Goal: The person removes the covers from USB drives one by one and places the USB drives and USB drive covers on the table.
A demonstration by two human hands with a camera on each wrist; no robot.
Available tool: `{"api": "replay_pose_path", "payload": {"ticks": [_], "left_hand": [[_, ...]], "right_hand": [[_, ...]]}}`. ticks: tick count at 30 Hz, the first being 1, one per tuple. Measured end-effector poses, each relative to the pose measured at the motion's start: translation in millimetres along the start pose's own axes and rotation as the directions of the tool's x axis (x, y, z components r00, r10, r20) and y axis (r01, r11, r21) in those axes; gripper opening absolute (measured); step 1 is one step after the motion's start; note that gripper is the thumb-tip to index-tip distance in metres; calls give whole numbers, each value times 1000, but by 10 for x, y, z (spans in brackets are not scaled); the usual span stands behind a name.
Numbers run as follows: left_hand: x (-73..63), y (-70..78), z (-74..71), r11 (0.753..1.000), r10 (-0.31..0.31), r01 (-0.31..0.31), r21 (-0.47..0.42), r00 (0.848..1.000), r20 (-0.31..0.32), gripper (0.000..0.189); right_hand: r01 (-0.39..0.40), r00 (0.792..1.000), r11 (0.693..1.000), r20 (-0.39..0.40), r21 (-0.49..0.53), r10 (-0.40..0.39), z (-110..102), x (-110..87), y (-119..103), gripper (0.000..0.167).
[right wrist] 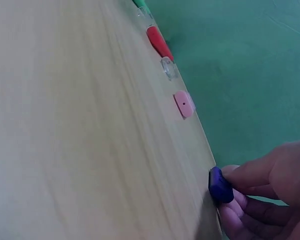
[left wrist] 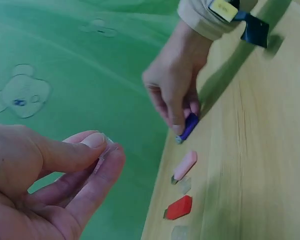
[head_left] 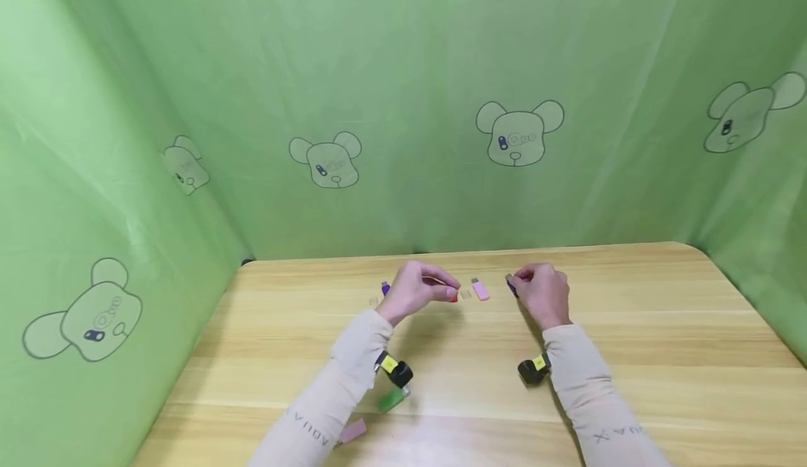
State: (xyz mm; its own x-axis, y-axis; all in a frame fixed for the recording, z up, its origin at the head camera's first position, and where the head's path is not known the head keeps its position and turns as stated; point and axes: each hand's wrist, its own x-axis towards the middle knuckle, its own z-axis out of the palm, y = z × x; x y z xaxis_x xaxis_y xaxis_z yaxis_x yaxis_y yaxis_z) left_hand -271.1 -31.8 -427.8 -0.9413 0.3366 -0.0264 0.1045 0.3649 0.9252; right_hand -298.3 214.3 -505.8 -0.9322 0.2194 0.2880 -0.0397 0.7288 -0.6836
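My left hand (head_left: 419, 290) pinches a small clear plastic cap (left wrist: 108, 147) between thumb and fingertips, above the table. Farther right, my right hand (head_left: 545, 293) grips a dark purple-blue USB stick (right wrist: 220, 186) at the table's far edge; its metal plug shows in the left wrist view. Between the hands lies a pink USB stick (head_left: 480, 290), with a loose clear cap (head_left: 466, 293) beside it. A red USB stick (left wrist: 179, 207) lies beyond that cap, partly hidden by my left hand in the head view. Another clear cap (left wrist: 180, 233) is next to the red stick.
Left of my left hand are a purple USB stick (head_left: 386, 288) and a clear cap (head_left: 373, 302). Nearer, by the left forearm, a green USB stick (head_left: 391, 400) and a pink one (head_left: 354, 430) show. Green curtains (head_left: 403, 194) surround the wooden table (head_left: 662, 327).
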Motion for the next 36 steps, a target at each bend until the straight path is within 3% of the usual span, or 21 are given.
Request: {"api": "replay_pose_path", "payload": {"ticks": [8, 12, 16, 25, 29, 34, 36], "left_hand": [[392, 77, 350, 990, 22, -26, 137, 999, 31, 12], [501, 119, 528, 984, 8, -17, 180, 998, 54, 11], [606, 126, 671, 967, 8, -17, 253, 999, 38, 11], [781, 87, 854, 916, 27, -32, 400, 999, 17, 11], [861, 13, 911, 871, 59, -72, 485, 997, 43, 10], [963, -58, 968, 770, 126, -150, 620, 989, 83, 10], [989, -71, 984, 743, 142, -168, 648, 986, 92, 11]], "right_hand": [[30, 999, 998, -32, -61, -32, 35, -19, 76, 14], [11, 999, 999, -37, -33, -13, -4, -38, 86, 16], [-27, 999, 999, -45, 35, 28, -55, -67, 74, 16], [-82, 996, 990, -36, 111, 86, -99, -86, 67, 16], [-87, 995, 987, -30, 138, 92, -113, -97, 52, 16], [-91, 995, 986, -37, 140, 97, -138, -95, 51, 14], [-87, 994, 987, -48, 138, 94, -145, -87, 58, 13]]}}
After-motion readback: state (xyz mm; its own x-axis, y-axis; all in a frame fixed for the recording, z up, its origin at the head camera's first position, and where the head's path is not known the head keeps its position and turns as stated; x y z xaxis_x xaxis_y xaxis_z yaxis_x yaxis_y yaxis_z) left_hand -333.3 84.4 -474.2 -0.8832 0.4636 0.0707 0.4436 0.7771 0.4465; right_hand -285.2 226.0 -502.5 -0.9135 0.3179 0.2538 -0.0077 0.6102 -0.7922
